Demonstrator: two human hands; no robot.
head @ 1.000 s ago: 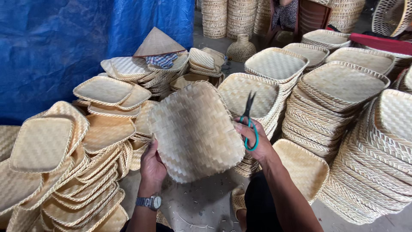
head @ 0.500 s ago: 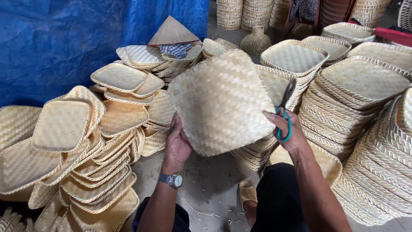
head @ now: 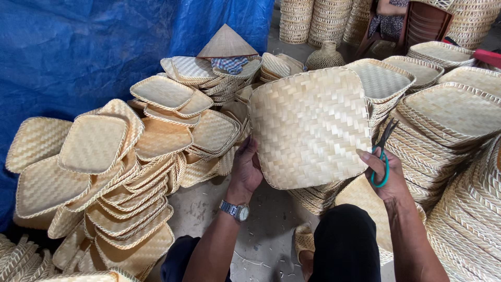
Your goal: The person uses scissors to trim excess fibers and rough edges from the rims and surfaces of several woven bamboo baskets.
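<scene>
I am holding a woven tray (head: 310,125) up in front of me, between both hands, its underside facing me, above the floor (head: 209,214) and in front of the stacks (head: 443,130) to my right. My left hand (head: 246,169) is gripping its lower left edge, fingers curled behind the rim and thumb on the near face. My right hand (head: 389,175) is pinching the lower right corner with the thumb on the weave while also carrying scissors (head: 383,156), green loops hooked on the fingers and blades pointing up beside the rim.

I am judging the main risk to be those blades: lying so near the edge, they could snag or nick a strip if the tray turns. The right-hand grip is also shared with the scissors, so the tray could slip toward the floor.

The tray is looking pale, squarish with rounded corners, in a herringbone weave with a bound rim. I am seeing no broken strands on this face.
</scene>
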